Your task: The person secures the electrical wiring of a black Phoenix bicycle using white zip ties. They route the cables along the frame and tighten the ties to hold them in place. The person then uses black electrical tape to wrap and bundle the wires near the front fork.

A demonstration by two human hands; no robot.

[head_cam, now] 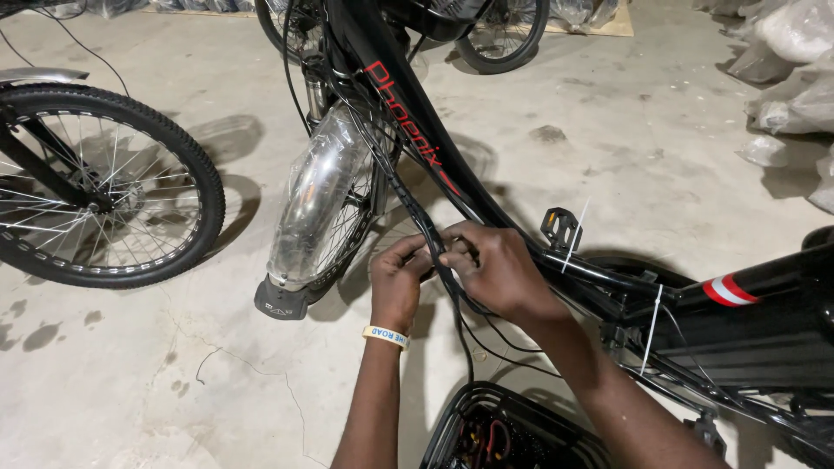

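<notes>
A bundle of black cables is seen running down along the sloping black frame tube of a bicycle. The bundle is pinched from both sides at the middle of the view. The left hand is closed on the cables from the left, its fingertips curled over them, and a pale wristband is worn on that wrist. The right hand is closed on the same cables from the right, its fingers bent and pressed against those of the left hand. The cables pass between the two hands, then hang below them in loose loops toward an open black box at the lower edge, where red and dark wiring is visible.

Just left of the hands, the front wheel is covered by a mudguard wrapped in clear plastic. A pedal is seen just right of the right hand, and white zip ties are fastened on the frame beyond it. A second bicycle's wheel stands well apart at the left, on a concrete floor.
</notes>
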